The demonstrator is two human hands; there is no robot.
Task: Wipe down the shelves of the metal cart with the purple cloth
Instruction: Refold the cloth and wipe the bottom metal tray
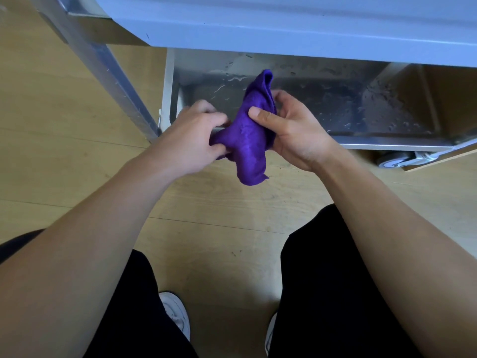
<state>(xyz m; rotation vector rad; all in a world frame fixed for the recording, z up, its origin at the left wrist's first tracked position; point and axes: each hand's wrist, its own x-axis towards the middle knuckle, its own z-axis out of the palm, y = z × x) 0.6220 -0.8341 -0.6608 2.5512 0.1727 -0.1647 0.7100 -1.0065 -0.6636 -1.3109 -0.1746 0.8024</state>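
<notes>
gripping purple cloth [245, 143] in left hand [189, 140], fingers curled into its lower fold; pinching its upper part with right hand [294, 130], thumb across front; just beyond both, droplet-speckled lower shelf [335, 107] of metal cart [284, 29].

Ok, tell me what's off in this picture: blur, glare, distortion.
Head view: soft, even light with faint shadows; the fingers of the left hand are motion-blurred, the purple cloth and right hand sharp; pale glare and wet streaks on the lower shelf; the cart leg bows from wide-angle distortion; the upper shelf looks soft.
</notes>
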